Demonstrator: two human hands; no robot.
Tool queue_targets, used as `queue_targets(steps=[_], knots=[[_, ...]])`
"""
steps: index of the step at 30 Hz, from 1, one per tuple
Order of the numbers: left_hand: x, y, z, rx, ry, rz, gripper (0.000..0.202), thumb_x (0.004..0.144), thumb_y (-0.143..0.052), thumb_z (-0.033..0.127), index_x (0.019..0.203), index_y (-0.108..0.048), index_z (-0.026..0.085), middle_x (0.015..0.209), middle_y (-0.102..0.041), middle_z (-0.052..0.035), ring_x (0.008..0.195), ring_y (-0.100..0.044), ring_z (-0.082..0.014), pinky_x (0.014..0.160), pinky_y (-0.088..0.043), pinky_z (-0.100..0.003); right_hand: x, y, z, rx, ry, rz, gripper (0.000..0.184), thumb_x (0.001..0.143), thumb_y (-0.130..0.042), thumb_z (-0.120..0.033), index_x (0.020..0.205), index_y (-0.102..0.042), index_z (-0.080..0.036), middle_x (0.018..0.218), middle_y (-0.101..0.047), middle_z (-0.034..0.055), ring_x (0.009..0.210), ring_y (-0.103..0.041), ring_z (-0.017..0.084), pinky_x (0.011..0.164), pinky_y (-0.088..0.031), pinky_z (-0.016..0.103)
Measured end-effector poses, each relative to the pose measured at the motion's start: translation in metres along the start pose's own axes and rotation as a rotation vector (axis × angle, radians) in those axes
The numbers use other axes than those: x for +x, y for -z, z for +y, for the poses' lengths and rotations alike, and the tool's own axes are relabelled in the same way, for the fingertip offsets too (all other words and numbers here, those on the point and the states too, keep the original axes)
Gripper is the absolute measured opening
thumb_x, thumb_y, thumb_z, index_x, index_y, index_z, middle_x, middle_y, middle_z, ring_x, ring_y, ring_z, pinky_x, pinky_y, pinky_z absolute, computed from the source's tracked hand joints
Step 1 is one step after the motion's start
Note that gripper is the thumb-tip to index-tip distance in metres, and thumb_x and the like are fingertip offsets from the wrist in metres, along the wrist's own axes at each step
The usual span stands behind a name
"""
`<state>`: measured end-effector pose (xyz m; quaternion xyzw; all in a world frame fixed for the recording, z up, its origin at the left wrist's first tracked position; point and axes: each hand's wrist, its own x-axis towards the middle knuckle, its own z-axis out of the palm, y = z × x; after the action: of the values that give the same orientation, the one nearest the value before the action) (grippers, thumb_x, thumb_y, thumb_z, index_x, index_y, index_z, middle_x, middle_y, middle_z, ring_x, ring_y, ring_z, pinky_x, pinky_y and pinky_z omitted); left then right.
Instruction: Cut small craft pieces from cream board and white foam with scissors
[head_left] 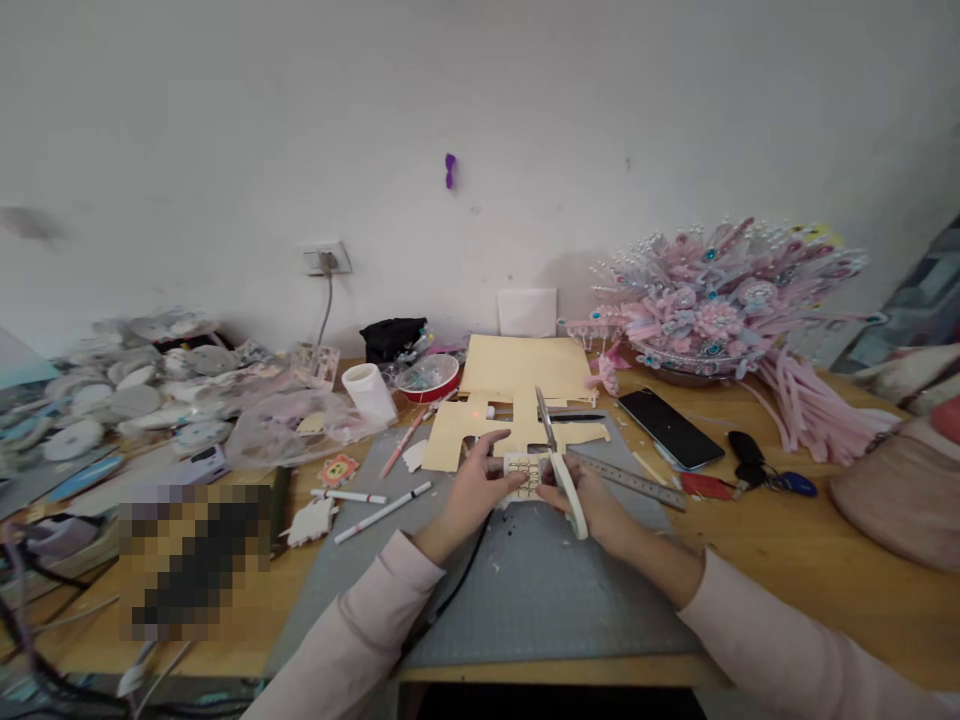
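Observation:
Between my hands, over the grey cutting mat (555, 610), is a small cream piece of card (523, 474) with dark line markings. My left hand (480, 490) grips its left side between thumb and fingers. Scissors with white handles (568, 492) are in my right hand (592, 500), their blades pointing away toward the wall. The fingertips of that hand also touch the card's right edge. Behind my hands lie yellow card sheets (525, 365) with pieces cut out of them. A metal ruler (637, 482) rests to the right of my right hand.
White pens (382, 512) and a white paper roll (369, 393) are on the left, near a red bowl (439, 378). A phone (671, 428), keys (750, 462) and a large pink beaded headdress (712, 300) occupy the right. White clutter (135, 390) covers the far left.

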<state>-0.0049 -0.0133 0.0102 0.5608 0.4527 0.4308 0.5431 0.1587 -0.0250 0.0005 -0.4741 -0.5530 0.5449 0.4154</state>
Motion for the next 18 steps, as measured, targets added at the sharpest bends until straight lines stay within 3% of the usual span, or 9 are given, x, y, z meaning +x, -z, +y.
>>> queue_targets(steps=[9,15,18], knots=[[-0.0014,-0.0041,0.0008,-0.094,0.004,0.017,0.058,0.058,-0.074,0.027,0.109,-0.048,0.016,0.076,-0.068,-0.0017,0.071,-0.064,-0.0154,0.066,-0.047,-0.027,-0.0009,0.0004,0.0027,0.009,0.025,0.030,0.038,0.055,-0.076,-0.043,0.068,-0.049,-0.021,0.057,-0.044,-0.0059,0.051,-0.037,0.009,0.049,-0.030,0.023],[-0.0034,-0.0088,-0.0027,-0.175,0.087,-0.140,0.039,0.058,-0.076,0.037,0.086,-0.062,0.014,0.074,-0.067,-0.0026,0.061,-0.059,-0.0124,0.056,-0.045,-0.023,0.0005,0.0003,-0.0004,0.030,0.051,0.008,0.040,0.053,-0.075,-0.046,0.067,-0.047,-0.021,0.056,-0.045,-0.0062,0.048,-0.037,0.009,0.050,-0.034,0.025],[-0.0047,-0.0095,-0.0022,-0.167,0.109,-0.158,0.036,0.058,-0.076,0.038,0.080,-0.065,0.013,0.068,-0.066,-0.0017,0.055,-0.056,-0.0109,0.054,-0.043,-0.023,0.0014,-0.0005,-0.0025,0.040,0.080,0.001,0.042,0.050,-0.077,-0.046,0.066,-0.046,-0.021,0.057,-0.047,-0.0057,0.051,-0.040,0.009,0.050,-0.035,0.024]])
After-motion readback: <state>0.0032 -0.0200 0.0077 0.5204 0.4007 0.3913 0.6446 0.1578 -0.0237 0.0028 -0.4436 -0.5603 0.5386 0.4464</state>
